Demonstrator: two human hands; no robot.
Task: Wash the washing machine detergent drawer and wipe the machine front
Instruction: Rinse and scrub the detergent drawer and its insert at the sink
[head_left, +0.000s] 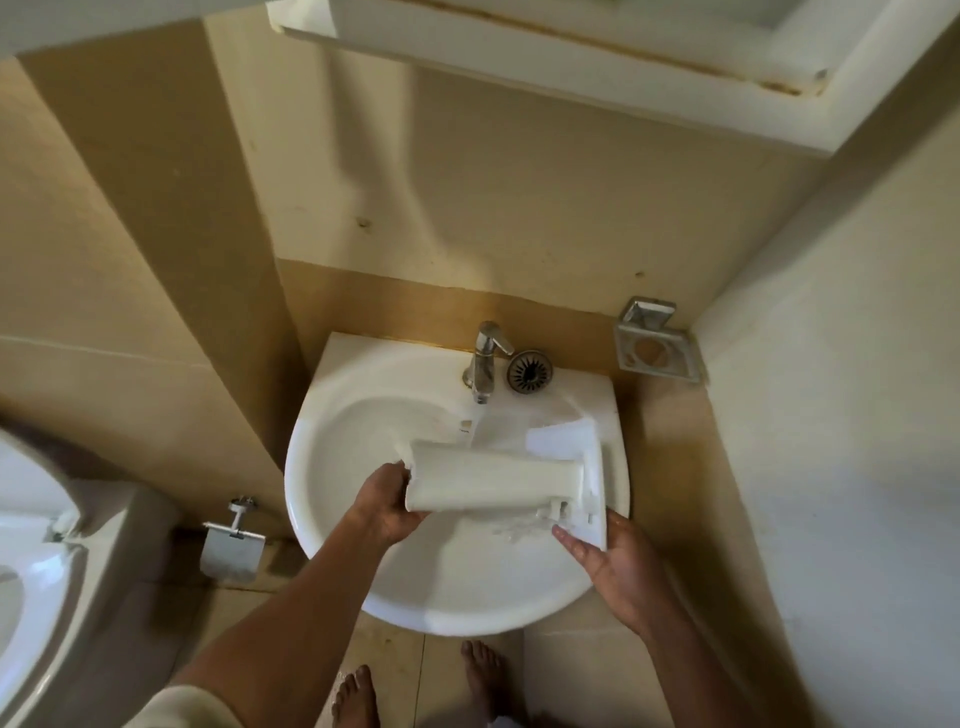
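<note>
Head view showed the detergent drawer (498, 480) held level across the basin (337, 364) at centre frame, just below the tap (485, 358), so that what looked like a thin stream could rinse it. The left hand (382, 506) gripped its rear end with curled fingers, while the right hand (613, 564) lay nearly flat beneath the front panel's corner, propping it.

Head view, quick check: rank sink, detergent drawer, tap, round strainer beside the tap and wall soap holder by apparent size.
1. sink
2. detergent drawer
3. wall soap holder
4. tap, close to the soap holder, so that pair is unsure
5. round strainer
</note>
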